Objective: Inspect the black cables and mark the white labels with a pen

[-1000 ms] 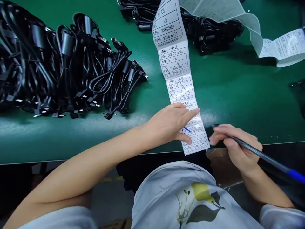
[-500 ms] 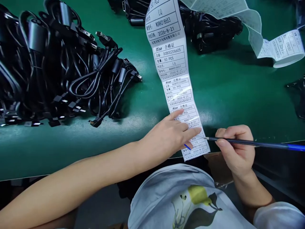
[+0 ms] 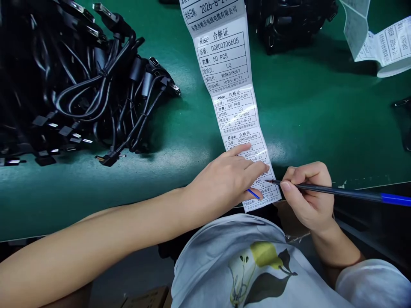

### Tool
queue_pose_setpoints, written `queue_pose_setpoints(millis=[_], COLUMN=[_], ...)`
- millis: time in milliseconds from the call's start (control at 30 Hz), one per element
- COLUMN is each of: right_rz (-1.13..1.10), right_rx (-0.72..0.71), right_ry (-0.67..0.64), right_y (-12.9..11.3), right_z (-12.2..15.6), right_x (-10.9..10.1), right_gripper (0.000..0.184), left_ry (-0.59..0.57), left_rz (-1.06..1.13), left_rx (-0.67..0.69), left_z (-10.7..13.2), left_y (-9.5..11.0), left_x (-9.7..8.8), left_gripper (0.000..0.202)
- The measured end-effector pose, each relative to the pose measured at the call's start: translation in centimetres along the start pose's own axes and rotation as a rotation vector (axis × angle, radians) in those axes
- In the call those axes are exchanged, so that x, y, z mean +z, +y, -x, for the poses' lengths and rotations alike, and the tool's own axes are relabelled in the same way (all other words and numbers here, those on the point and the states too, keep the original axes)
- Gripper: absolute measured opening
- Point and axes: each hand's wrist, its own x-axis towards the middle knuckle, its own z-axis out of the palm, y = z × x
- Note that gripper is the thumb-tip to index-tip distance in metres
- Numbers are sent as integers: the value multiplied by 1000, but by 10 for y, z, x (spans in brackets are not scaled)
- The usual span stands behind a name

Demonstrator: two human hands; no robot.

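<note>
My left hand lies over the lower end of a long strip of white printed labels, its fingers stretched out and pressing on the paper. A thin blue piece shows beside the thumb; whether it is gripped is unclear. My right hand is closed in a pinch around a dark pen with a blue end. The pen tip rests on or just above the lowest label, close to the "PCS" line. The left fingers hide parts of the bottom two labels.
A heap of black cables with connectors covers the left side of the green table. More black cables lie at the back. A coiled end of label strip sits at the right. The table's front edge runs by my body.
The pen tip has moved left from the strip's edge onto the lowest label, and my right hand has shifted left with it. My view has moved slightly nearer. The left hand stays on the strip.
</note>
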Motion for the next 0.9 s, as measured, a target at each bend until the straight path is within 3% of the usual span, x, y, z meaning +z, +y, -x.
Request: queue_pose_setpoints(millis=[433,900], right_rz=[24,42], right_rx=[0,13], right_ry=[26,28], right_y=[2,2], right_z=[0,0], right_x=[1,1], right_gripper=[22,18], left_ry=[-34,-63], left_rz=[4,-12], left_rx=[30,28], left_z=[-2,-3], left_y=[-1,-1], left_x=[-4,-6], left_gripper=[50,49])
